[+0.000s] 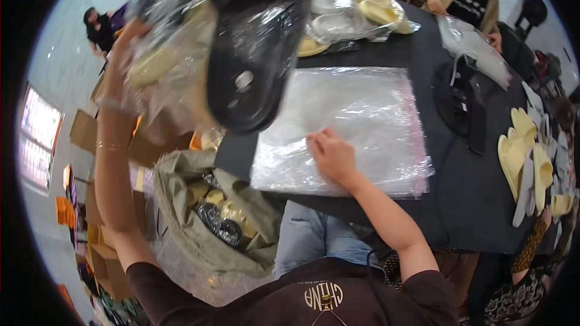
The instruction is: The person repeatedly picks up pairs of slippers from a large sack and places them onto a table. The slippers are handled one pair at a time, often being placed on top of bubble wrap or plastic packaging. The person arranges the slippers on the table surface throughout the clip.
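Note:
Raised at the upper left, my left hand [134, 31] grips the edge of a clear plastic bag [172, 105] of slippers. Through the film a black slipper [251, 66] and cream slippers [162, 60] show close to the camera. My right hand [332, 156] rests on a stack of flat clear plastic bags [362, 102] on the black table. Its fingers are curled and pinched together at the film of the top bag; the fingertips are partly hidden.
Bagged slippers [356, 15] lie at the table's far side. A green sack [181, 196] with wrapped slippers stands below left. A co-worker [468, 0] handles a bag opposite. Loose black slippers [462, 102] and cream slippers [513, 163] lie on the right; cardboard boxes [112, 268] stand left.

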A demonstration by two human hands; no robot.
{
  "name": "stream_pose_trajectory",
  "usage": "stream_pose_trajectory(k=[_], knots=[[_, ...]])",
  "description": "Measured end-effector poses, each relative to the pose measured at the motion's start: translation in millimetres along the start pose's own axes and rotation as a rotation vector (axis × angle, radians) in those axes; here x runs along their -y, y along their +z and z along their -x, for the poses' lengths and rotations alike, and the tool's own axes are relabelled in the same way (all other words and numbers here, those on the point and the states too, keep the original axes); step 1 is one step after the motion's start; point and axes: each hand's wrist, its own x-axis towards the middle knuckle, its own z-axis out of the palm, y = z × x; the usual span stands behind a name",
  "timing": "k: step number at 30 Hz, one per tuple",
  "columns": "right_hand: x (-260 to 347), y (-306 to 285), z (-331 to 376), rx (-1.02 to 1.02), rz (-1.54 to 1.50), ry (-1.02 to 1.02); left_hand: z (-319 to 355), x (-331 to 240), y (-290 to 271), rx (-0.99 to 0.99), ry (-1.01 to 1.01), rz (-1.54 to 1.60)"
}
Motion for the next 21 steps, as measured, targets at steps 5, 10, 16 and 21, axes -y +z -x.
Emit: stream_pose_trajectory(k=[5,10,16,21], knots=[[-17.2,1.9,1.4,-0.103,0.041,-0.097,-74.6,-2.4,230.5,0.086,-0.193,0.289],[-13.2,-6.9,0.5,0.01,0.021,-0.03,-147.7,40.8,372.7,0.067,-0.331,0.681],[-16.9,-3.1,-1.6,0.016,-0.02,-0.021,-234.9,168.7,499.2,0.007,-0.251,0.727],[-29.3,5.3,-5.8,-0.074,0.041,-0.11,-258.6,251.5,554.8,0.071,-0.457,0.526]])
